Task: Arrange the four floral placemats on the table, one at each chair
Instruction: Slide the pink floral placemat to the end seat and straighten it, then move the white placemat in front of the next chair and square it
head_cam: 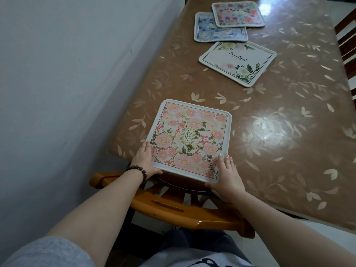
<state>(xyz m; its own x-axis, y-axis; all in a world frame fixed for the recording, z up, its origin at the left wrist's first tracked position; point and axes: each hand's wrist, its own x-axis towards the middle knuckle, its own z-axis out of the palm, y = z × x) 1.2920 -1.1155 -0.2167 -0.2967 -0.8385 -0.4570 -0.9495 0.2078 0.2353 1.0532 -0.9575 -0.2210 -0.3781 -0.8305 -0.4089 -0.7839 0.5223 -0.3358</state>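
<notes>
A pink floral placemat (pixel 189 137) with a green oval label lies at the near end of the table, its near edge hanging slightly over the table edge above a chair. My left hand (pixel 144 159) grips its near left corner, thumb under the edge. My right hand (pixel 228 174) grips its near right corner the same way. Farther along lie a white placemat (pixel 238 62) printed with script and flowers, a blue floral placemat (pixel 210 30), and a multicoloured floral placemat (pixel 238 14) overlapping the blue one.
The long table (pixel 289 122) has a glossy brown cover with a leaf pattern. An orange wooden chair (pixel 173 207) stands under the near end. A grey wall (pixel 67 83) runs along the left. Another chair back (pixel 346 41) shows at the right edge.
</notes>
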